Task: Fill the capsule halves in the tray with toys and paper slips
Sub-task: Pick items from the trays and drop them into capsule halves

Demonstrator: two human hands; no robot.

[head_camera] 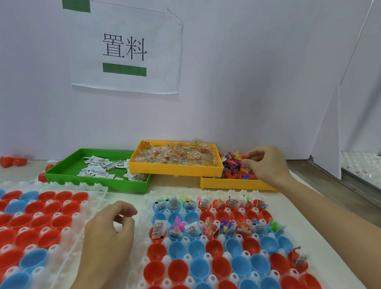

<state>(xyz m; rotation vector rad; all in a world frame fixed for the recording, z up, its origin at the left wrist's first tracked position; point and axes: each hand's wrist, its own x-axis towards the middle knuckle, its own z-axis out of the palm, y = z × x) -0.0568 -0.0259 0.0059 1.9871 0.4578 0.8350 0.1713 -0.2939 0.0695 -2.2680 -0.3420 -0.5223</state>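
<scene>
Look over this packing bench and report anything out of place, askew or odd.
A few red capsule halves lie loose on the table left of the green tray of paper slips, outside any holder. The middle yellow tray sits askew, propped on its neighbours' edges. The wall sign has a peeling top-right corner.

Right grip [266,164] seemingly pinching (left grip [110,227] curled)

You have two capsule trays near you: the left tray [94,196] and the right tray [145,243] side by side. Beyond them, far left, sits the slip bin [68,175] with paper slips [105,167] in it. To its right a packet bin [174,167] overlaps the toy bin [234,184]. Your right hand [267,166] is in the toy bin, your left hand [110,229] between the trays.
</scene>
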